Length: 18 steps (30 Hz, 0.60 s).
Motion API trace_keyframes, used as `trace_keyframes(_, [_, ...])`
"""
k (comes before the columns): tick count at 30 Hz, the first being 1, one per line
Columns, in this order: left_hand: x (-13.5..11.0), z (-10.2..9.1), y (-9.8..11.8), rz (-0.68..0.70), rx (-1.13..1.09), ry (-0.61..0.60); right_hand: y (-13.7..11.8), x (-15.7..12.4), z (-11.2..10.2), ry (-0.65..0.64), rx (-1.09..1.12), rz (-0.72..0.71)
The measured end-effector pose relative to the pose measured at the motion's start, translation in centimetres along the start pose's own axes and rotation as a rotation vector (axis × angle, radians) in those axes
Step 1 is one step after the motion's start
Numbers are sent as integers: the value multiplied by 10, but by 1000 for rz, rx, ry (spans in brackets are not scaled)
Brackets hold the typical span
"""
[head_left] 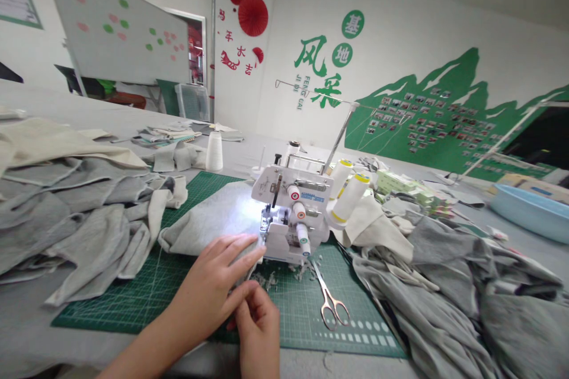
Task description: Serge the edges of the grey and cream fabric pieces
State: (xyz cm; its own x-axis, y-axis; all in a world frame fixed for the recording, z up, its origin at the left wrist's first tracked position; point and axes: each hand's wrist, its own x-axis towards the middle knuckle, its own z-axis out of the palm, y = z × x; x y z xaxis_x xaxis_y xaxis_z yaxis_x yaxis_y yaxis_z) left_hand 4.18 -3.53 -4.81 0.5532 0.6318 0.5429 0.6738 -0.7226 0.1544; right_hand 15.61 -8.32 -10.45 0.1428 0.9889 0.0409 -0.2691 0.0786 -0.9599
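Observation:
A piece of grey fabric (213, 213) lies under the lit needle area of a white overlock sewing machine (288, 201). My left hand (220, 275) rests on the fabric's near edge with its fingers stretched towards the presser foot. Close beside it, my right hand (259, 314) is closed, thumb and fingers pinched at the fabric edge; its fingertips are partly hidden. Scissors (328, 299) with copper-coloured handles lie to the right of my hands. Grey lint and trimmings (267, 279) are scattered in front of the machine.
A green cutting mat (128, 302) lies under the machine. Grey fabric pieces (93, 201) are heaped at left, and more grey cloth (444, 272) at right. A white thread cone (214, 152) stands behind; yellow-topped cones (351, 198) sit on the machine. A blue basin (533, 210) is far right.

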Motion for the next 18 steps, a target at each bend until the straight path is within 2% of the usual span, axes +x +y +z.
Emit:
trace_keyframes(12, [5, 1, -3, 29, 1, 23, -3, 6, 0, 5, -34, -25])
trace_keyframes(15, [5, -1, -5, 84, -19, 85, -1, 7, -1, 6, -42, -32])
trace_keyframes(18, [1, -11, -2, 155, -116, 182, 2, 7, -2, 7, -42, -31])
